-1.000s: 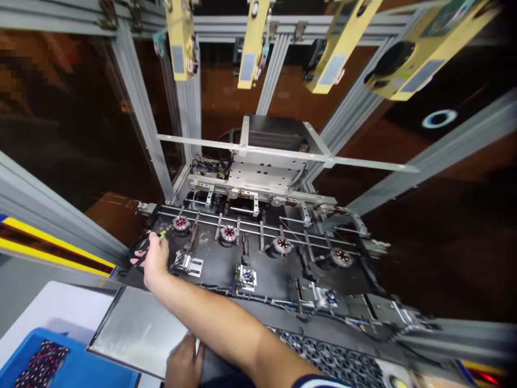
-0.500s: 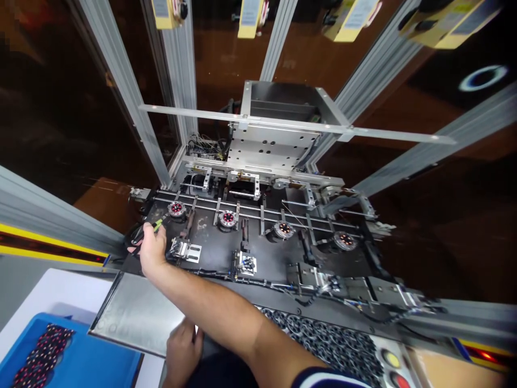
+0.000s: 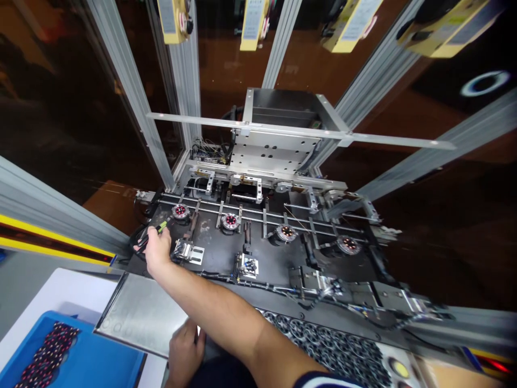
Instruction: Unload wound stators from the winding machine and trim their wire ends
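Observation:
My right hand point(image 3: 157, 249) reaches across to the left end of the machine bed, its fingers wrapped round a slim black and green tool point(image 3: 160, 227). The tool's green end points toward the leftmost round fixture point(image 3: 180, 211), which holds a disc with red and white marks; a gap between the two seems to show. Low in the view, my left hand point(image 3: 186, 347) is by the front edge of the metal tray point(image 3: 141, 312), its fingers bent; what it holds, if anything, is hidden. Three more round fixtures point(image 3: 230, 221) with discs stand in a row to the right.
A blue bin point(image 3: 103, 358) with patterned discs point(image 3: 50, 353) lies at the lower left. Many dark metal rings point(image 3: 327, 345) fill the lower right beside a yellow button point(image 3: 399, 369). Small clamps point(image 3: 247, 265) and cables line the bed's front. Yellow light guards point(image 3: 56, 245) flank the opening.
The whole view has shifted slightly, so the machine sits a little lower and further right. My right hand still grips the tool near the leftmost fixture. My left hand stays by the tray.

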### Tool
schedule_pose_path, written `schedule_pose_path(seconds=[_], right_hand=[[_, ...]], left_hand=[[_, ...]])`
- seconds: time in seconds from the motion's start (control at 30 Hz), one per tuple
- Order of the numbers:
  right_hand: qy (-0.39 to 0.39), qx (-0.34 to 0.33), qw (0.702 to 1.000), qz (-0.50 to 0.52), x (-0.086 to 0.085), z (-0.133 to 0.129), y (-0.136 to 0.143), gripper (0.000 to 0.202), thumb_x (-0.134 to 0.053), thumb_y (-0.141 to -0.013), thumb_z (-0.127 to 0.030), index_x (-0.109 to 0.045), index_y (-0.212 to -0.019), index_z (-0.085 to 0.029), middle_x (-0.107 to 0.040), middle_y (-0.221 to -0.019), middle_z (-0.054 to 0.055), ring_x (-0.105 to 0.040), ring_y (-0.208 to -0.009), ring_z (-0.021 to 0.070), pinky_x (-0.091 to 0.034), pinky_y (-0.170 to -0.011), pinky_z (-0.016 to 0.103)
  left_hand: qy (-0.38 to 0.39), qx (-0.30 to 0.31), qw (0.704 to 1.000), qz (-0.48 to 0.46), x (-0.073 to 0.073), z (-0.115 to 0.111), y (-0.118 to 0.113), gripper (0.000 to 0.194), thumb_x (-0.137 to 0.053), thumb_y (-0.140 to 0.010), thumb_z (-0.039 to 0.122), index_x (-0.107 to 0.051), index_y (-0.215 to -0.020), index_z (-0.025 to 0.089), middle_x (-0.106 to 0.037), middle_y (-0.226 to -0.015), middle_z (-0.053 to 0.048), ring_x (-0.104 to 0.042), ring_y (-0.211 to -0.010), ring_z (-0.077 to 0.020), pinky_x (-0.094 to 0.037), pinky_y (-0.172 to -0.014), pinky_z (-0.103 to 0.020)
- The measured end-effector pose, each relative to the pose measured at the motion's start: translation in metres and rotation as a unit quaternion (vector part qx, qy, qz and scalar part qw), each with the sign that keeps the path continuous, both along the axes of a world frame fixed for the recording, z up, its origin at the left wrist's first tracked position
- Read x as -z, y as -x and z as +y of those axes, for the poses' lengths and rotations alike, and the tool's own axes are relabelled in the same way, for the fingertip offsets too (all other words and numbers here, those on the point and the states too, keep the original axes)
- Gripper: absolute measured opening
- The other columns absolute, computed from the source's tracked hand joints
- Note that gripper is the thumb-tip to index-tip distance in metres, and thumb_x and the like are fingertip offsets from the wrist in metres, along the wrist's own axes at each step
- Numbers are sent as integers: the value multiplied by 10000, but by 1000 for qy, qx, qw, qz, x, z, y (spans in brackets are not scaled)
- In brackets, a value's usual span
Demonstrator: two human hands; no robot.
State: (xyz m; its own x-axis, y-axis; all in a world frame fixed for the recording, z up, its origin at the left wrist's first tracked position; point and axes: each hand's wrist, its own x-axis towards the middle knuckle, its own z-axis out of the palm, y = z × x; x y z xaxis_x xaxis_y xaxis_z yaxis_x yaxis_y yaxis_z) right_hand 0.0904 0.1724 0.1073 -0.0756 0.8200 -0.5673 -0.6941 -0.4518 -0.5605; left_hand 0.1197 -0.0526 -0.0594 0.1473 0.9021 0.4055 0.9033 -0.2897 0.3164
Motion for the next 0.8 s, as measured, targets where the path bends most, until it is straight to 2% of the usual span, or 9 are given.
schedule_pose_path(seconds=[0.1, 0.2, 0.23, 0.27, 0.33, 0.4, 0.47, 0.6, 0.8], right_hand=[[-35, -56, 997, 34, -23, -28, -14, 146, -561, -809, -171, -456, -898, -219, -497, -638, -99, -524, -396, 77, -461, -330, 169], [-144, -157, 972, 99, -42, -65, -50, 204, -637, -731, -249, -505, -882, -212, -573, -616, -80, -560, -374, 116, -440, -291, 198], [-169, -162, 966, 107, -44, -73, -65, 229, -648, -720, -293, -508, -882, -213, -594, -625, -73, -563, -373, 119, -451, -295, 207], [-177, -151, 967, 103, -44, -77, -81, 253, -650, -716, -339, -507, -883, -214, -607, -643, -68, -566, -376, 118, -466, -302, 218], [-153, -87, 982, 68, -35, -76, -110, 281, -636, -725, -401, -497, -884, -215, -605, -683, -70, -563, -389, 104, -490, -316, 227], [-113, -23, 993, 32, -19, -67, -132, 268, -612, -755, -412, -486, -887, -217, -571, -677, -83, -538, -385, 84, -475, -309, 207], [-89, 20, 996, 21, -2, -56, -145, 239, -597, -791, -399, -476, -890, -218, -534, -645, -96, -506, -371, 70, -437, -296, 177], [-62, 79, 995, 24, 16, -44, -152, 245, -612, -802, -404, -497, -903, -213, -508, -612, -108, -486, -346, 69, -402, -280, 168], [-66, 111, 991, 29, 18, -41, -151, 260, -616, -795, -429, -514, -905, -216, -511, -609, -113, -462, -307, 63, -348, -267, 160]], left_hand=[[-9, -3, 1000, -6, 5, -2, 3, 324, -494, -994, 406, -638, -858, 149, -653, -675, 27, -598, -527, -90, -519, -532, -240], [-18, -9, 1000, -14, 7, -2, 4, 421, -476, -993, 442, -589, -692, 170, -588, -553, 45, -559, -459, -91, -472, -469, -225], [-17, -9, 1000, -19, 5, -1, 4, 443, -450, -1000, 437, -581, -664, 181, -583, -526, 40, -564, -443, -100, -464, -455, -227], [-14, -8, 1000, -23, 4, 0, 4, 441, -429, -1005, 427, -597, -676, 188, -602, -525, 27, -583, -443, -111, -469, -455, -231], [-6, 0, 999, -32, -2, 4, 2, 389, -418, -1004, 412, -666, -808, 185, -688, -608, -12, -646, -492, -129, -509, -503, -233], [-1, 13, 999, -37, -8, 8, 1, 353, -433, -997, 414, -687, -968, 171, -746, -717, -37, -682, -538, -130, -540, -567, -223], [2, 25, 999, -34, -12, 12, 0, 353, -449, -989, 421, -685, -1012, 159, -749, -719, -35, -686, -534, -128, -545, -580, -216], [8, 40, 999, -15, -17, 19, 3, 361, -476, -975, 427, -697, -993, 141, -716, -636, -25, -689, -516, -146, -545, -547, -223], [28, 40, 999, -8, -15, 22, 6, 353, -494, -963, 435, -713, -1008, 161, -698, -609, -4, -677, -483, -146, -537, -508, -218]])
